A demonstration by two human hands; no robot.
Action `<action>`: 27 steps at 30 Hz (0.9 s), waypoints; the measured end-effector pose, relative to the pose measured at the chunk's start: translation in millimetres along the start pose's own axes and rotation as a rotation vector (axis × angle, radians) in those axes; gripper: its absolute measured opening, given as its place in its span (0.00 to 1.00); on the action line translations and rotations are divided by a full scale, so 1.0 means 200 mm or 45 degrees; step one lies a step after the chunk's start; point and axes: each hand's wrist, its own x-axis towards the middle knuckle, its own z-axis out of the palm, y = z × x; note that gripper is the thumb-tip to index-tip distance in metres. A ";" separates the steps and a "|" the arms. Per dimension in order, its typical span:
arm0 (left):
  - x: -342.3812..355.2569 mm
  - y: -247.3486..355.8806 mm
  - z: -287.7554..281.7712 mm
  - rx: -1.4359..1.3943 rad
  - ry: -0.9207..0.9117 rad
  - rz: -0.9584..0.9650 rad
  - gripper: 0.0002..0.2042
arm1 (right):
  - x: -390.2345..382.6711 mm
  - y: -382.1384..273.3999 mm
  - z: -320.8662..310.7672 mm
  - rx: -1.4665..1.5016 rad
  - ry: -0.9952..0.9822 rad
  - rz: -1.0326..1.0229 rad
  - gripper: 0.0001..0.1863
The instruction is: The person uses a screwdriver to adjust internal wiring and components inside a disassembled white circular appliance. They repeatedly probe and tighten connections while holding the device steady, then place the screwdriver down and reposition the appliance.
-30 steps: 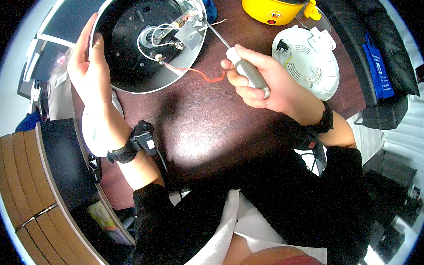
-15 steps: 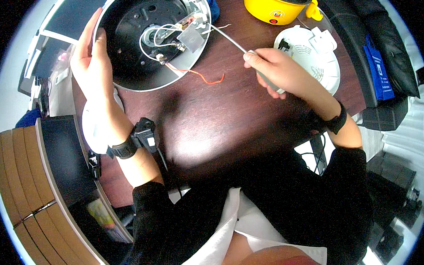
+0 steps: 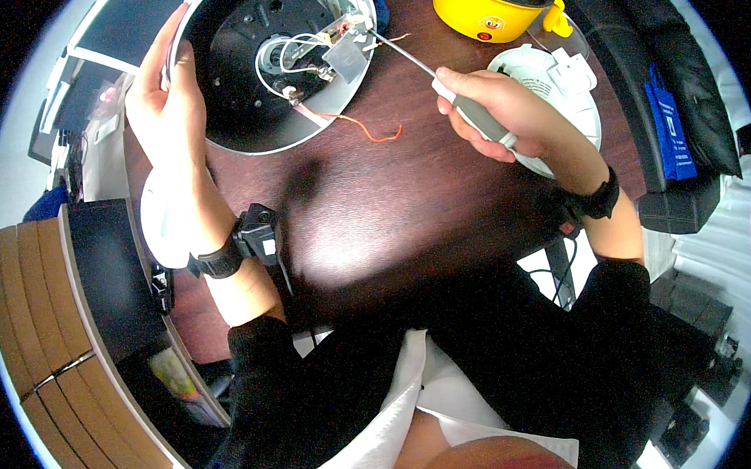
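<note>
Screwdriver (image 3: 477,114) in right grip (image 3: 516,103), shaft (image 3: 405,53) toward housing (image 3: 279,138).

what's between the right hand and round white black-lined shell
The metal shaft of the grey-and-white screwdriver and a thin wire end, over brown tabletop, in the head view.
</note>
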 end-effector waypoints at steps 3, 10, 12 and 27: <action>0.00 0.00 0.02 -0.030 0.089 0.035 0.16 | -0.01 0.02 0.05 0.489 -0.126 0.053 0.23; 0.01 -0.01 0.00 0.045 0.108 0.030 0.15 | 0.00 0.03 0.04 0.626 -0.160 0.105 0.24; 0.02 -0.02 -0.01 0.042 0.093 0.053 0.16 | -0.02 0.03 0.05 0.061 0.054 -0.013 0.24; -0.01 0.01 -0.03 -0.096 0.002 -0.043 0.17 | -0.08 -0.16 0.14 -1.395 0.430 -0.094 0.30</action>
